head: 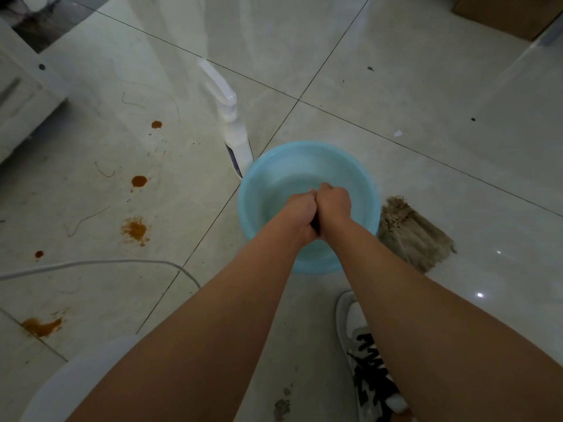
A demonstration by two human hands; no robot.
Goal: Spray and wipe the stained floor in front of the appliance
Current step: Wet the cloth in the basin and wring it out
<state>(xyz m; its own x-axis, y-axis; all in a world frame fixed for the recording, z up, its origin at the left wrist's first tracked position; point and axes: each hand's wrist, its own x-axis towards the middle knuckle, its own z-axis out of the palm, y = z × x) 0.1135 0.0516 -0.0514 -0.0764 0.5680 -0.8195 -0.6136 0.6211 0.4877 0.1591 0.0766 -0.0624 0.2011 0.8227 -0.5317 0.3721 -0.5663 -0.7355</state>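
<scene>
Down on the tile floor [396,71], white appliance [24,111] at the far left. Over the blue basin [265,178], left hand [297,214] and right hand [333,204] curled tight around a dark thing [315,227], maybe wringing it so drips fall in. Just behind, spray bottle [235,137] standing tall, nozzle pointing away and left. Beside that, orange stains [135,229], not wiped yet.

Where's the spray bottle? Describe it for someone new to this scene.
Find the light blue basin mid-floor. The spray bottle stands beside its far-left rim. It alone is white and upright; the brown cloth lies flat on the basin's right.
</scene>
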